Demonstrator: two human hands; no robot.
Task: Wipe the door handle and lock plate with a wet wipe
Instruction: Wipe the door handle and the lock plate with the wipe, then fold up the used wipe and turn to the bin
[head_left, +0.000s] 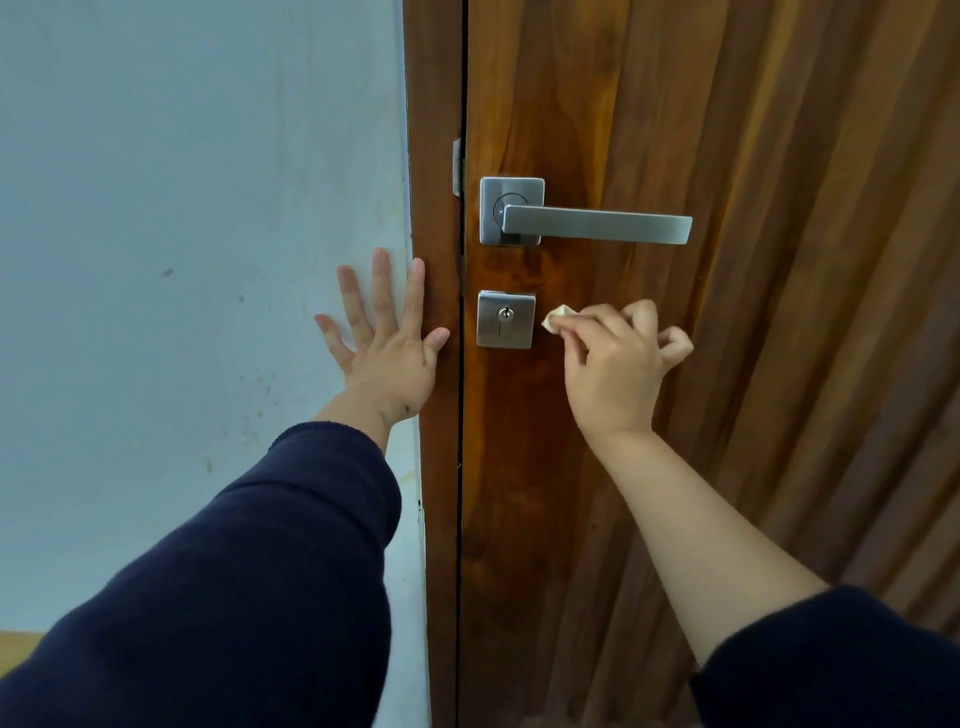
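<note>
Dark sleeves (234, 597) reach forward: left hand (387, 340) flat, fingers spread, on the wall (182, 182); right hand (615, 366) pinches what seems a wet wipe (556, 316) just beside the lock plate (505, 319).

Soft even light, sharp focus, wide-angle edge bending.

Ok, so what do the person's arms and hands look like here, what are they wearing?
Both arms wear dark navy long sleeves of a soft knit. The left sleeve reaches almost to the wrist; the right sleeve is pushed up, leaving the forearm bare. The left hand and right hand are bare: no gloves, and no rings or watch in view.
</note>
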